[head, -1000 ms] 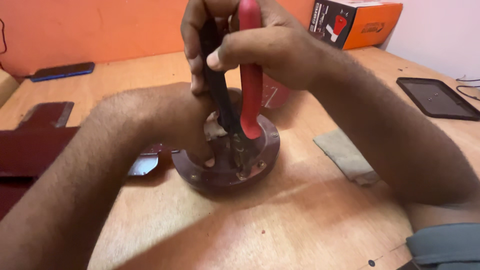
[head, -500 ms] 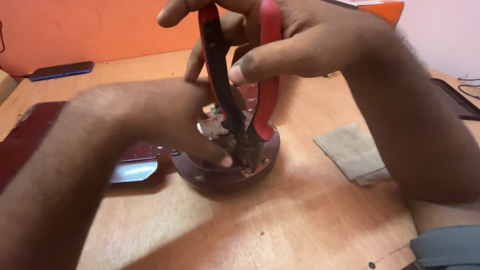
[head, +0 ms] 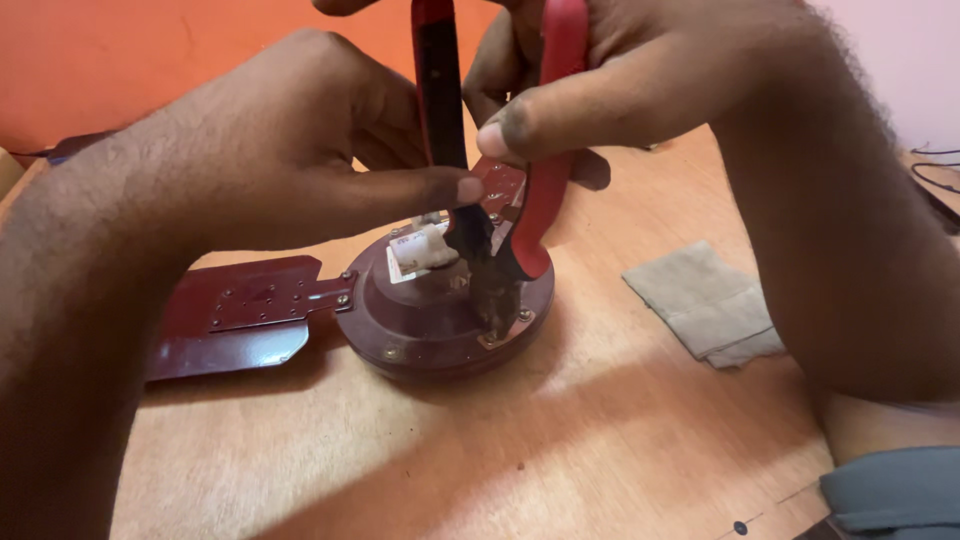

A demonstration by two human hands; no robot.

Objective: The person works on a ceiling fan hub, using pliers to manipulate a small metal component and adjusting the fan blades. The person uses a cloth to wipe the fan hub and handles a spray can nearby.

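Note:
A dark maroon round fan motor housing (head: 420, 330) lies on the wooden table, with a maroon blade (head: 235, 315) bolted to its left side. My right hand (head: 640, 80) grips the red handles of a pair of pliers (head: 500, 200) held upright, their jaws down on the housing's top near its front rim. My left hand (head: 300, 170) hovers over the housing, its thumb tip touching the pliers just above the jaws. A small white wrapped part (head: 420, 250) sits on the housing behind the jaws.
A folded grey-brown cloth (head: 705, 305) lies on the table (head: 560, 450) right of the housing. An orange wall (head: 130, 60) stands behind. A dark cable (head: 935, 175) shows at the far right edge.
The view has moved closer. My left hand lifted off the housing, uncovering it and the blade, and now touches the pliers. The pliers stay upright on the housing.

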